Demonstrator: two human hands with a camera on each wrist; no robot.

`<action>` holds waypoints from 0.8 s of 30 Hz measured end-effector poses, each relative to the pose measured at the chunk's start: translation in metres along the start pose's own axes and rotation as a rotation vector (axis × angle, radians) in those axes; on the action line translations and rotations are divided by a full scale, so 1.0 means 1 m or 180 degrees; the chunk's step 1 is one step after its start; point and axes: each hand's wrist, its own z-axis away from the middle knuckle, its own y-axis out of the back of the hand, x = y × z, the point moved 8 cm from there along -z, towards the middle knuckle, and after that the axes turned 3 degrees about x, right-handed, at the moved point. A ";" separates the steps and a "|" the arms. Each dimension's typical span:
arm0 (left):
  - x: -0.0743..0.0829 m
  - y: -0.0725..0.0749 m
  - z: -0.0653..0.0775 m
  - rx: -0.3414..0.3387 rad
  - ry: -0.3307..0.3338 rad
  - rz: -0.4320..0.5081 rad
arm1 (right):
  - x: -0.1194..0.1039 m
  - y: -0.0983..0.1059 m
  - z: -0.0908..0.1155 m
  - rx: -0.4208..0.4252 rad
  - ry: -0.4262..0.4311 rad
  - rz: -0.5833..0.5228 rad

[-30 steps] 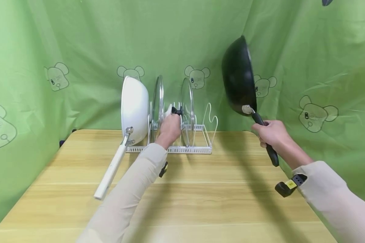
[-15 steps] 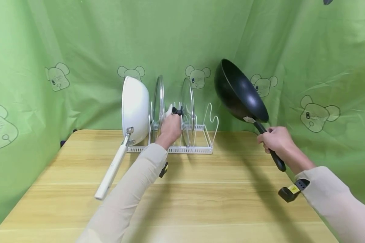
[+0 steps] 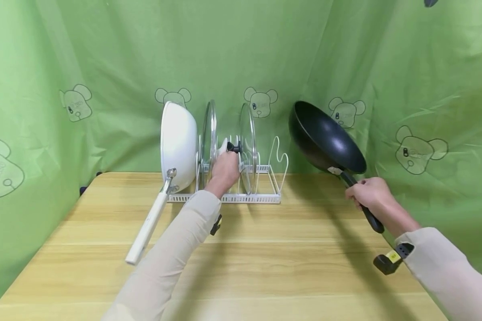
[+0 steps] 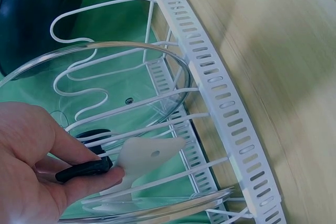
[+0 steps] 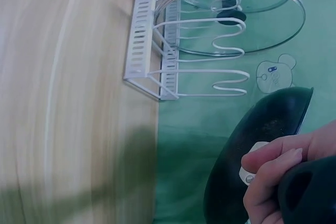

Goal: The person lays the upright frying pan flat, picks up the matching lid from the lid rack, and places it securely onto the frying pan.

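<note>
In right hand (image 3: 371,194), black wok (image 3: 328,137), hands (image 3: 226,167) apart

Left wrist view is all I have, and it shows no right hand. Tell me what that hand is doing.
Observer: The right hand grips the handle of a black pan.
Operator: I see only that pan's dark outside. Report which way its open side faces.
Observer: The pan is tilted, its open side facing up and to the right in the head view.
Operator: Now tell me what stands at the left end of the rack.
Observer: A white pan on edge, its white handle slanting out over the table.
</note>
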 end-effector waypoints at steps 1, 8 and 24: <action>0.000 0.000 0.000 0.0005 0.0003 0.0006 | 0.003 0.000 -0.001 0.0008 -0.0004 0.0043; -0.003 -0.001 0.001 -0.0003 0.0021 -0.0003 | 0.018 -0.005 -0.004 0.0020 -0.0020 0.0163; -0.001 -0.001 0.003 -0.0024 -0.0024 0.0027 | 0.046 -0.014 -0.004 0.0060 -0.0057 0.0344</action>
